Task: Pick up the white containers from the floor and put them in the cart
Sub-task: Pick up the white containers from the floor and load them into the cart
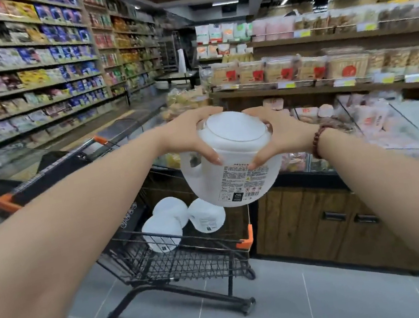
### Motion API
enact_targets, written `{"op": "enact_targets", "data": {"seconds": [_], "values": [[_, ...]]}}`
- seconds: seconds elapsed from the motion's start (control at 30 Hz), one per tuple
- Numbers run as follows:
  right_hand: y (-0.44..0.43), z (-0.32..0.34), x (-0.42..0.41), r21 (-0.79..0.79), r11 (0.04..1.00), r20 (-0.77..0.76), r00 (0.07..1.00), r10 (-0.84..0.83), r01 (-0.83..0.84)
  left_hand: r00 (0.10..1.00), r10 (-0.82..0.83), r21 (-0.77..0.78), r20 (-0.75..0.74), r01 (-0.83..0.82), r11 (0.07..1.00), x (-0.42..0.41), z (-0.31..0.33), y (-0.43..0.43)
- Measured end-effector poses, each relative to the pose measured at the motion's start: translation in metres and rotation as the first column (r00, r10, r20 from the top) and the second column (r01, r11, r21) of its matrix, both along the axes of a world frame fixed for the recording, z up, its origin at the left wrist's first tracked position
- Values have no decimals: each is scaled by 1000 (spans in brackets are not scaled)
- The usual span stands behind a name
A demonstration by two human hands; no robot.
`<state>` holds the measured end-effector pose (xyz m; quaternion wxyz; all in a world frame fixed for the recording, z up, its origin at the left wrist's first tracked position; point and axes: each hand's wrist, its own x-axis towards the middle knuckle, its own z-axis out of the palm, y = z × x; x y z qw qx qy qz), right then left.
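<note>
The container (233,163) hangs in the air between both hands, lid end towards the camera and base tipped away and down, so its long axis slants towards the cart (191,266) below and a little to the left. The left hand (189,137) and right hand (280,135) clasp it from either side, fingers (209,156) curled round it near the lid, neither plainly nearer the cart. Three more containers (161,233) already lie in the cart, so I judge the next move is straight down beside them.
</note>
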<state>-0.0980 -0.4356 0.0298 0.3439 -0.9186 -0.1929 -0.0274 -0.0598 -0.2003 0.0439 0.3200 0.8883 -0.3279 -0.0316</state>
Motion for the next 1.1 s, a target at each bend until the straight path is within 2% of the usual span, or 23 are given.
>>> {"op": "enact_targets", "data": {"seconds": [0.3,0.57,0.7,0.97,1.1], "values": [[49,-71,110,-79,995,-57,997,53,-57,993,53,23,-107,-51,998,110,-87,42],[58,-189,246,-70,997,-200,980,24,-39,975,57,145,-217,-26,989,243,-189,49],[68,-240,293,-188,982,-272,962,-24,-28,960,59,171,-275,-12,985,288,-254,55],[99,-357,320,-349,935,-388,899,-202,59,920,43,138,-389,12,990,322,-377,76],[116,-412,326,-395,918,-433,873,-224,39,886,19,134,-463,49,990,333,-441,88]]}}
